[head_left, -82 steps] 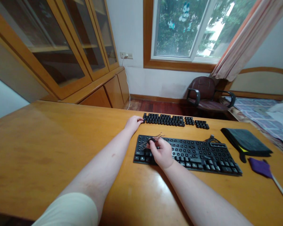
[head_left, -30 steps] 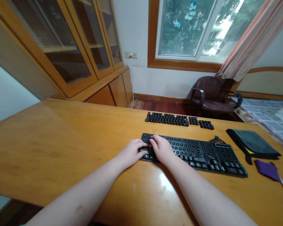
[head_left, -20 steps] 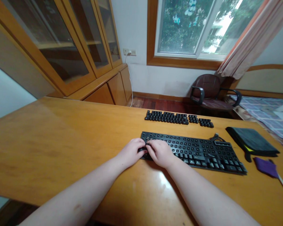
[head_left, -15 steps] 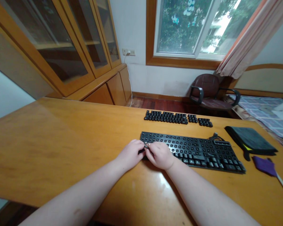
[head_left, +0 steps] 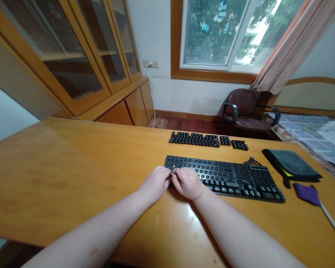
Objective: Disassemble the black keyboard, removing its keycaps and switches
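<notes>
- Tabletop (head_left: 72, 175): its far edge runs just behind the rows of loose keycaps (head_left: 194, 139); its near edge shows at lower left; a broad stretch of wood spans the left side.
- Keyboard (head_left: 220, 178): lies well inside these edges, separated from the keycaps by a narrow strip of wood; many upper positions lack caps, while the near rows carry them.
- Right side: a folded dark cloth (head_left: 296, 165) and a purple item with a pale handle (head_left: 307, 194) bound the space beyond the keyboard.
- Left hand (head_left: 156, 184) and right hand (head_left: 188, 183): meet over the keyboard's left end.
- Small dark piece (head_left: 173, 171): sits between the two hands' fingertips; the right fingers are clamped on it; whether the left fingers grip it cannot be told.
</notes>
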